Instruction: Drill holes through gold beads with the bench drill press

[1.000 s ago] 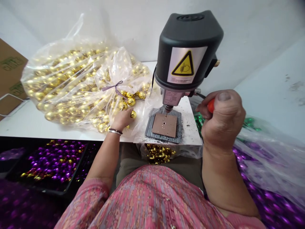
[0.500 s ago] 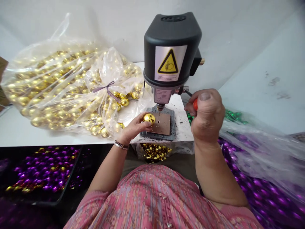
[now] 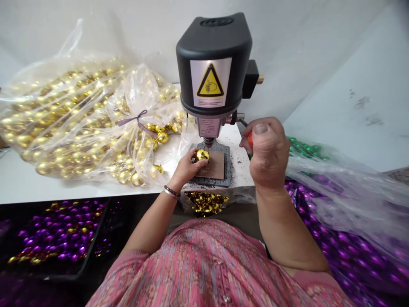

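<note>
Pinched in my left hand (image 3: 188, 168) is a shiny gold ball (image 3: 202, 155), held over a brown board (image 3: 215, 166) on the grey base of a black drill press (image 3: 212, 68). The chuck (image 3: 208, 143) is just above the ball; whether the bit touches it I cannot tell. My right hand (image 3: 269, 149) is closed around the red knob (image 3: 250, 138) of the press lever (image 3: 243, 122), at the machine's right side. Most of the knob is hidden by my fingers.
A clear bag (image 3: 64, 123) of gold balls, tied with purple ribbon (image 3: 139, 117), fills the table's left. Below are purple balls (image 3: 64, 226) in a dark bin and gold ones (image 3: 206, 202) at the front edge. Bagged purple balls (image 3: 345, 247) and green balls (image 3: 306, 148) lie right.
My left hand has brought the gold ball right, across the board and under the chuck. My right hand keeps its grip on the lever knob. The camera view has shifted slightly.
</note>
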`<state>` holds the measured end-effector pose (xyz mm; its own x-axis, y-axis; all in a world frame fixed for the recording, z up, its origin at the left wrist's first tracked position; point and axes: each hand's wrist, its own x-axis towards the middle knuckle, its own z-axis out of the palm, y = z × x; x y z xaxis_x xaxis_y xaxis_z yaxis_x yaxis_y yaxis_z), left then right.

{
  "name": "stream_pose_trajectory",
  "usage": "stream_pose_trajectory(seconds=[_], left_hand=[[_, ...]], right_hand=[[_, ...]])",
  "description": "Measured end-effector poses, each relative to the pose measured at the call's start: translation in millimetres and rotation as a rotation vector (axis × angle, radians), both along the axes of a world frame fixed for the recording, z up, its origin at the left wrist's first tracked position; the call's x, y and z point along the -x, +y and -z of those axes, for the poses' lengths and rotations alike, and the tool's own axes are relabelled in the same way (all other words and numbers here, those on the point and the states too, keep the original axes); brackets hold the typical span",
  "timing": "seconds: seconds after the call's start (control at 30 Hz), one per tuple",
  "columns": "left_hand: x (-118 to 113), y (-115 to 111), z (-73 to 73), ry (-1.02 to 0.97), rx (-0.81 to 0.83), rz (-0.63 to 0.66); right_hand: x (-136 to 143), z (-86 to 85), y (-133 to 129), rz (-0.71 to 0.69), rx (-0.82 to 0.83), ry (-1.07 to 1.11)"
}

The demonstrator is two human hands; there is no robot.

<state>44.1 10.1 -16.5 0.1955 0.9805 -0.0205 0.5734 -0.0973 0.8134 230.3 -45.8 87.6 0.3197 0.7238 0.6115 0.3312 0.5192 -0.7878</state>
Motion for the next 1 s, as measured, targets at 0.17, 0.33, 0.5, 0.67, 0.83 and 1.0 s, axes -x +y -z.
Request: stream_pose_trajectory(seconds=[0.17, 0.33, 0.5, 0.67, 0.83, 1.0], left_hand=[[-6, -1, -3.3, 0.054, 0.014, 0.04], [-13, 1, -8.6, 0.178, -0.072, 0.108], [-15, 4, -4.1, 0.138, -0.025, 0.14], [-15, 1, -3.2, 0.13, -0.019, 0.117], [-15, -1, -5.1, 0.119, -0.007, 0.129], [-14, 1, -2.7, 0.085, 0.011, 0.138]], right_hand=[[1, 1.3, 0, -0.015, 0.002, 0.024], [-1, 1.0, -1, -0.032, 0.007, 0.017], [-6, -0.9, -5, -0.011, -0.01, -0.085], [-5, 6.7, -10, 0.022, -0.045, -0.178], [-1, 16.8, -11, 0.078, -0.071, -0.189], [0, 35.1, -9, 0.07, -0.093, -0.133]])
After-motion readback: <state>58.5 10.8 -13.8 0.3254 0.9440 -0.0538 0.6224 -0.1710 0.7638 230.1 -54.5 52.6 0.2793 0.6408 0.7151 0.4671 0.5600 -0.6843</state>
